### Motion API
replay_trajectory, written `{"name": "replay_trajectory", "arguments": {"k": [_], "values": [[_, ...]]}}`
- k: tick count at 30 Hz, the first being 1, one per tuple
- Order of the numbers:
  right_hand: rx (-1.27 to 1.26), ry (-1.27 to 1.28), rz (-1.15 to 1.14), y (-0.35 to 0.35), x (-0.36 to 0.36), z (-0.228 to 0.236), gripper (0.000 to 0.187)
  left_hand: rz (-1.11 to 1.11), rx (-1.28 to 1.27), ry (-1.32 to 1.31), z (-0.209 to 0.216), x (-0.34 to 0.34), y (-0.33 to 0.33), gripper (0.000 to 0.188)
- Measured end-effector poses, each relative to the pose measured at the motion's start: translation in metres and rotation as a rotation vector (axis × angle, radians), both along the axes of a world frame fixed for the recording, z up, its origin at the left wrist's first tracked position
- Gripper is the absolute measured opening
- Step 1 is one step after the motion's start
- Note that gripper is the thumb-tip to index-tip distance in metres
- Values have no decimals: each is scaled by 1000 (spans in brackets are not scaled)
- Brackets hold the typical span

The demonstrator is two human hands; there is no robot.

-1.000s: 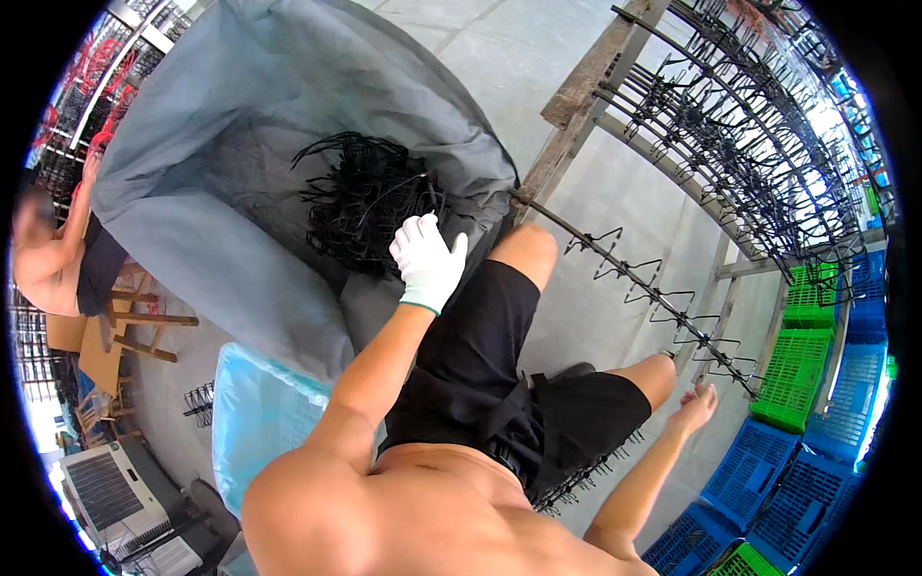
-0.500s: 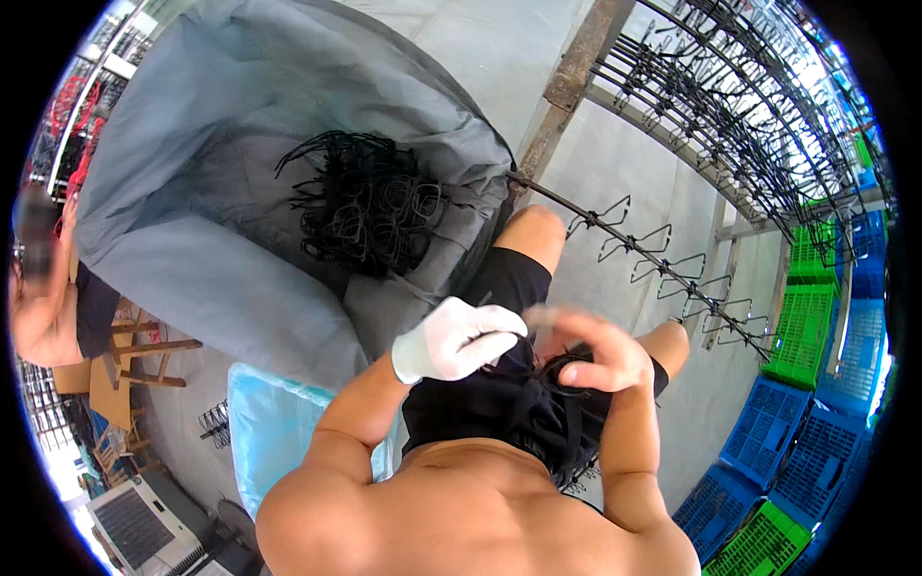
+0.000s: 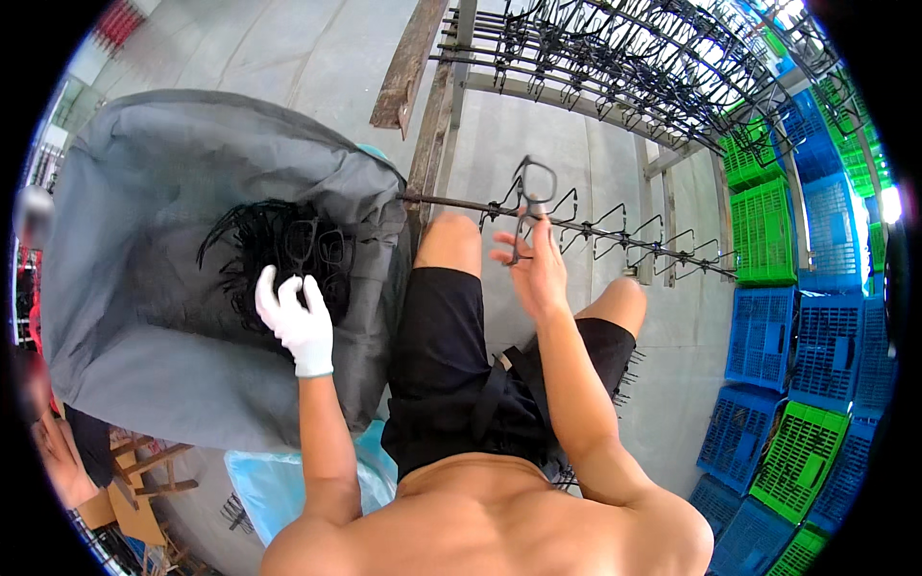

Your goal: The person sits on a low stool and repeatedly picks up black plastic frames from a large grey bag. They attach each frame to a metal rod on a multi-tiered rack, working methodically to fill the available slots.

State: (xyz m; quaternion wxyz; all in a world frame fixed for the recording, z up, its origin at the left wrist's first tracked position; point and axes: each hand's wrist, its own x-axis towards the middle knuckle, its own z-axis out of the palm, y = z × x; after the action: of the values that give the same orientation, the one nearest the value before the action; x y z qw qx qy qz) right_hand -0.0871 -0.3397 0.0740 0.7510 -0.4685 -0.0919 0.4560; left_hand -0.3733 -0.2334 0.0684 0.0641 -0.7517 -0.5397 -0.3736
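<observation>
My left hand [image 3: 300,322], in a white glove, has its fingers apart at the near edge of a heap of black eyeglass frames [image 3: 331,248]. Whether its fingertips touch any of them I cannot tell. The heap lies inside a large grey fabric bin [image 3: 125,360]. Bare, my right hand [image 3: 540,271] pinches one black eyeglass frame [image 3: 553,182], which stands upright above the fingers. That frame is beside a dark rod [image 3: 451,201] fitted with several bent wire hooks [image 3: 615,230]; contact between frame and hook is unclear.
More rods of black wire hooks [image 3: 615,72] fill a rack at the far right. Green crates [image 3: 764,230] and blue crates [image 3: 759,336] are stacked along the right. A light-blue plastic bag [image 3: 264,490] lies near the bin. Another person's arm [image 3: 62,456] shows at the left edge.
My hands were close together over my lap and have separated. The left moved over the bin; the right moved forward to the rod with an eyeglass frame. The view has shifted too.
</observation>
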Motion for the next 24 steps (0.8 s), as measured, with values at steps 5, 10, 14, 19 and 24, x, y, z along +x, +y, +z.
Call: {"name": "replay_trajectory", "arguments": {"k": [5, 10, 14, 19, 24], "values": [[-378, -41, 39, 8, -5, 24, 46, -348, -375, -237, -8, -5, -14, 15], [-322, 28, -197, 20, -22, 6, 40, -376, -500, -827, -30, 2, -23, 55], [-79, -62, -294, 32, -18, -14, 26, -310, -686, -966, -34, -6, -11, 23], [-134, -59, -409, 42, -26, -13, 31, -270, -747, -998, -38, -11, -2, 18], [-179, -70, -357, 44, -19, -19, 39, -316, -699, -1174, -33, -13, -7, 19]]}}
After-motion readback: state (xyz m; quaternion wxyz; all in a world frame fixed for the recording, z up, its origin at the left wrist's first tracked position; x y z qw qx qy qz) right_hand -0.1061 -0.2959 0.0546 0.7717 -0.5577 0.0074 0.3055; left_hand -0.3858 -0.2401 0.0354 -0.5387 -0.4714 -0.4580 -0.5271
